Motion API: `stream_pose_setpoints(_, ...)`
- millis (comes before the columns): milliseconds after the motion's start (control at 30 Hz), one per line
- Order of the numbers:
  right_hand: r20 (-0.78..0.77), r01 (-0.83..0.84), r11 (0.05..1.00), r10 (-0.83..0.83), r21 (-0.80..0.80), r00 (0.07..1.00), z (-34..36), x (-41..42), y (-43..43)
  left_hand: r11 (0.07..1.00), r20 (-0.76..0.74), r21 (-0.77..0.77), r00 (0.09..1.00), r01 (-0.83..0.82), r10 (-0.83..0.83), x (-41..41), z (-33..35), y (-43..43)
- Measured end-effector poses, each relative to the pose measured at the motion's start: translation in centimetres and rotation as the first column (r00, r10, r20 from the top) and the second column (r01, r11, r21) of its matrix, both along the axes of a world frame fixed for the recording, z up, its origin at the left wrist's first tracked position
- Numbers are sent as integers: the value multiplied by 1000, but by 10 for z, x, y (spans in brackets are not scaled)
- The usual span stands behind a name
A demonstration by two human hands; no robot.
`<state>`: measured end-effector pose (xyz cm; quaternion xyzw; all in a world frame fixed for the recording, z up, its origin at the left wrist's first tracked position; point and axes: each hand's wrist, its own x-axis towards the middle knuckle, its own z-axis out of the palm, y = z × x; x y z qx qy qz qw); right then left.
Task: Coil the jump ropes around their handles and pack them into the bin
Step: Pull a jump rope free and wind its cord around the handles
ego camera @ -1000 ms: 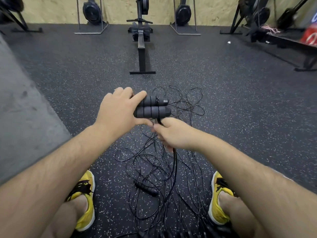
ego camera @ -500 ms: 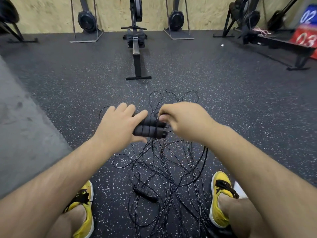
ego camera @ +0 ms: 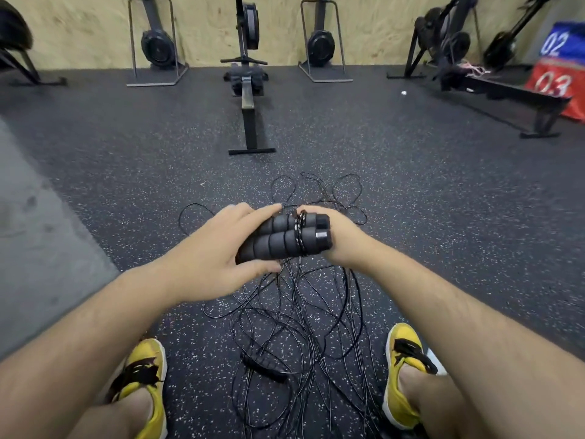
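- Black foam handles (ego camera: 275, 240), two of them, are being held side by side above the floor (ego camera: 443, 201), roughly level and pointing right.
- They are being gripped by the left hand (ego camera: 215, 248), with the fingers curled over the top and the thumb tucked underneath.
- A few turns of thin black cord (ego camera: 300, 236) are being shown wound round both handles near their capped ends; judging by this, the coiling of this rope is only being begun.
- The capped ends are being backed by the right hand (ego camera: 343, 243). One fingertip is showing at the cord turns, but the other fingers are being hidden by the handles, so whether the cord is being pinched cannot be told.
- Most of the cord is being left hanging from the handles into the tangle of jump ropes (ego camera: 300, 315) lying on the floor between the yellow shoes (ego camera: 402, 369).
- A loose handle (ego camera: 262, 367) is being left in that tangle, uncoiled.
- No bin is being shown in the view, so nothing can be judged as packed.
- By this reading, the task is being judged as early: one rope barely started, the others and all the packing yet to be done.
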<state>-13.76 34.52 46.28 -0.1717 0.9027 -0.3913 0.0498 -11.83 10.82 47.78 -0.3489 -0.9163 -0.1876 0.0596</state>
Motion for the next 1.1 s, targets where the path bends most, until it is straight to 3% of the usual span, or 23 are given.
stream_pose_setpoints(67, 37, 16, 997, -19, 75, 999, -7, 8, -15, 998, -49, 27, 997, -62, 64, -5, -3, -4)
stream_pose_setpoints(200, 184, 51, 996, -64, 71, 981, -20, 31, -43, 979, -210, -15, 958, -203, 196, -16, -12, -2)
stream_pose_setpoints(300, 199, 36, 992, -60, 122, 978, -17, 42, -51, 957, -326, -75, 914, -280, 242, -25, -15, -1)
stream_pose_setpoints(467, 41, 26, 920, -45, 390, 998, 16, 51, -36, 931, -443, -134, 861, -338, 249, -36, -18, -5)
stream_pose_setpoints(567, -202, 98, 827, 19, 554, 979, 35, 52, -25, 935, -483, -184, 856, -304, 183, -37, -21, -2)
stream_pose_setpoints(633, -325, 155, 798, 53, 583, 944, 42, 43, -17, 944, -485, -229, 869, -237, 101, -36, -25, 0)
stream_pose_setpoints(800, -328, 81, 868, 97, 489, 940, 44, 10, 10, 973, -379, -228, 919, 19, -107, -29, -23, 4)
stream_pose_setpoints(900, -310, 58, 915, 76, 400, 948, 27, -6, 24, 981, -257, -136, 952, 136, -167, -18, -13, 6)
stream_pose_setpoints(1033, -180, 21, 985, 10, 170, 984, -1, -6, 15, 987, 18, 48, 988, 154, -155, -6, -7, 3)
stream_pose_setpoints(1100, -176, 44, 987, -17, 152, 984, -12, -3, 4, 985, 128, 134, 984, 106, -124, -6, -5, 0)
